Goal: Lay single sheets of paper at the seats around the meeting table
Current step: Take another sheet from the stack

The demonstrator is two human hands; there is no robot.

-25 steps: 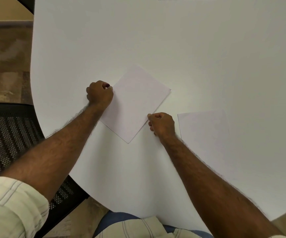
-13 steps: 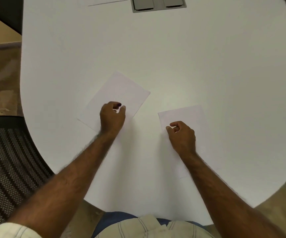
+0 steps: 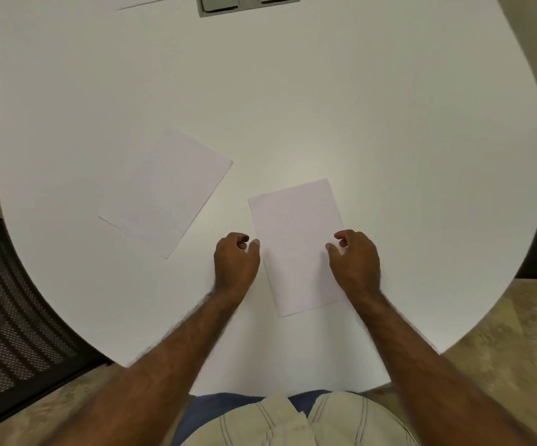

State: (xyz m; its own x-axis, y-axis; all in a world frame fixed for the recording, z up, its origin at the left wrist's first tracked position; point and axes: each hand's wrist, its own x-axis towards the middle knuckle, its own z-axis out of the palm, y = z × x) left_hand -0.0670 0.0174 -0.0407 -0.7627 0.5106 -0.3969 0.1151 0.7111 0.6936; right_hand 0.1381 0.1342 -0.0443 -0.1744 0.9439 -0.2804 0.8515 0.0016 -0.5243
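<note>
A black mesh chair (image 3: 9,317) stood well left of the hands. A grey recessed panel (image 3: 247,4) sat far ahead of them. Mottled brown flooring (image 3: 502,342) lay to their right.

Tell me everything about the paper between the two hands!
The sheet of paper is plain white, thin and blank, lying flat on the white table, its long side pointing away and tilted slightly. The right hand rests on its right edge; the left hand sits at its left edge, thumb touching. It doesn't touch the other sheet.
</note>
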